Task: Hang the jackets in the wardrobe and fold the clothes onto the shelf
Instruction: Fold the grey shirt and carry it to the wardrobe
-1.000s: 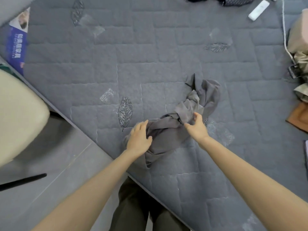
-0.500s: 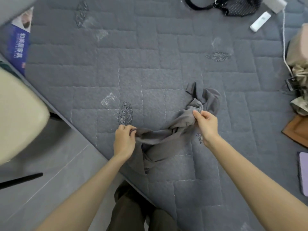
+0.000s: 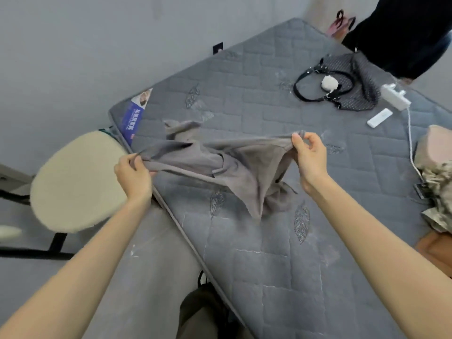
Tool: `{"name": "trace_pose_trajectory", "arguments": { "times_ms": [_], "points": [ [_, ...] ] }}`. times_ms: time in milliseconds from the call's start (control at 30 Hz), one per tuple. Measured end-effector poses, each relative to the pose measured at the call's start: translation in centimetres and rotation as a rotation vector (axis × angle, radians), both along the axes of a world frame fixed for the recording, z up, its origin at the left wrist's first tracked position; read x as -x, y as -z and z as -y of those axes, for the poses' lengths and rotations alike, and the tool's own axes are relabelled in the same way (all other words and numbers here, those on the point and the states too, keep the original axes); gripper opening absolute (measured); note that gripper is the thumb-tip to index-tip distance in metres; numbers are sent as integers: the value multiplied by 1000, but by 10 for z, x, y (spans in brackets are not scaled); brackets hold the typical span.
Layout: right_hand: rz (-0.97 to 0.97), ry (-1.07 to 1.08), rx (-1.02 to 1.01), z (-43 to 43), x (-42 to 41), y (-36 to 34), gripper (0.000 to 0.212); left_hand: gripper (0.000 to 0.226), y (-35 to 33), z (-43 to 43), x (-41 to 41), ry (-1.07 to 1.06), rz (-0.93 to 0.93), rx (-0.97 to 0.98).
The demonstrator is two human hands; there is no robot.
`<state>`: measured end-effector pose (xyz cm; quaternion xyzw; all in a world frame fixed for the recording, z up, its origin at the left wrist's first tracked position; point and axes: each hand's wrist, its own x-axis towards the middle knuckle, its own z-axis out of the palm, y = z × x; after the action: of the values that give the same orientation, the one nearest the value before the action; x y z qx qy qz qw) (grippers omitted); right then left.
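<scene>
A grey garment (image 3: 234,167) hangs stretched between my two hands above the grey quilted mattress (image 3: 281,265). My left hand (image 3: 133,174) grips its left edge near the mattress side. My right hand (image 3: 309,157) pinches its upper right edge between thumb and fingers. The middle of the cloth sags and its lower tip touches the mattress. One loose end sticks up behind the left part.
A cream round chair seat (image 3: 75,182) stands left of the mattress. On the far part lie a black dotted handbag (image 3: 342,86), a white power strip (image 3: 395,97) with cable and a white remote (image 3: 379,117). More clothes (image 3: 437,182) pile up at the right edge. A person in dark clothing (image 3: 403,33) stands at the far end.
Both hands have lifted the grey garment off the mattress and pulled it apart, so it now hangs spread between them. The view has tilted up, showing the far end of the mattress.
</scene>
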<state>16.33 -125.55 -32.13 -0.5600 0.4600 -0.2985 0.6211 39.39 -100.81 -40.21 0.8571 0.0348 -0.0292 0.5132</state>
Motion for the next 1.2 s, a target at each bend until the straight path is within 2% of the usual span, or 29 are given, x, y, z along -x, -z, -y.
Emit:
{"name": "trace_pose_trajectory", "arguments": {
  "times_ms": [100,167,233,267,333,367,433,500,600,633,700,800,867,933,1000,1067,1133,1200],
  "points": [
    [182,4,-150,-7,-11,-34,19,24,-27,-10,1,59,-2,76],
    [260,-68,-232,-18,-14,-50,20,38,-38,-10,21,195,37,-23],
    [306,-188,-325,-28,-14,-62,22,53,-47,-8,53,423,61,-112],
    [308,-268,-353,-34,-13,-67,23,64,-50,-5,70,566,19,-121],
    [246,-431,-338,-45,-11,-74,24,94,-60,1,107,831,-179,-79],
    [203,-498,-307,-49,-10,-76,24,108,-65,6,124,915,-262,-24],
    [129,-611,-219,-60,-7,-80,25,118,-72,19,150,943,-267,125],
    [43,-683,-63,-68,-3,-83,29,106,-79,29,164,841,-197,223],
    [-89,-719,198,-76,3,-90,31,45,-91,34,162,733,-31,157],
    [-118,-707,258,-76,5,-89,29,31,-96,31,160,731,18,112],
    [-155,-692,303,-76,9,-88,19,26,-106,24,157,771,83,57],
    [-73,-727,165,-81,17,-81,2,24,-118,13,152,829,136,-27],
    [-61,-730,119,-86,24,-73,15,21,-126,8,148,788,132,-32],
    [-173,-737,77,-88,31,-66,25,18,-135,2,144,733,161,-62],
    [-322,-831,41,-91,41,-56,38,17,-144,-3,144,722,192,-114],
    [-383,-987,28,-98,48,-47,50,15,-149,-7,148,723,198,-145],
    [-325,-1060,50,-110,52,-37,50,12,-153,-7,155,712,209,-150],
    [-290,-952,160,-119,51,-28,30,16,-156,-6,158,690,233,-147]
  ]
}}
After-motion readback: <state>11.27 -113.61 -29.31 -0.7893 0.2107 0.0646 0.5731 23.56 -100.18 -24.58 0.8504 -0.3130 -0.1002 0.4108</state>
